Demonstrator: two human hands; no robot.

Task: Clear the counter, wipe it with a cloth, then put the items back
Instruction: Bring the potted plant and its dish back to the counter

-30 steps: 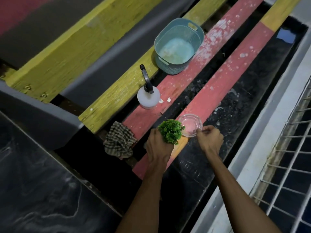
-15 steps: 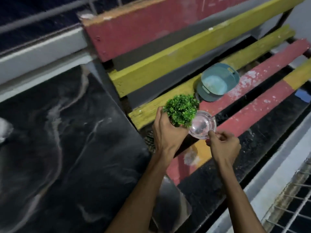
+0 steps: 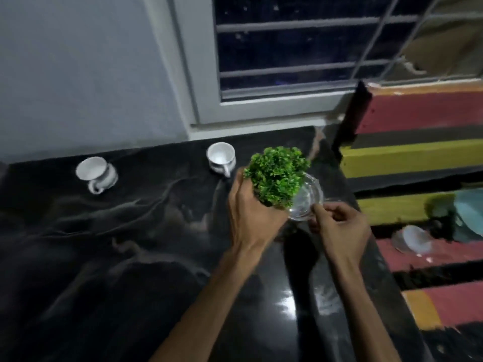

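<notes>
My left hand (image 3: 251, 212) grips a small green artificial plant (image 3: 277, 175) by its base, which the fingers hide. My right hand (image 3: 339, 231) pinches the rim of a clear glass bowl (image 3: 307, 202) just right of the plant. Both are held above the right part of the black marble counter (image 3: 130, 244). Two white cups stand on the counter near the wall: one (image 3: 96, 173) at the left, one (image 3: 221, 158) nearer the plant, both with handles toward me.
A red and yellow wooden bench (image 3: 407, 158) adjoins the counter's right edge. On it lie a teal basket (image 3: 470, 215) and a white spray bottle (image 3: 414, 239), both blurred. A barred window (image 3: 287, 53) and a grey wall stand behind the counter.
Both hands carried the plant and the glass bowl from the bench leftward over the counter. The view swung left, bringing the two white cups and the window into sight.
</notes>
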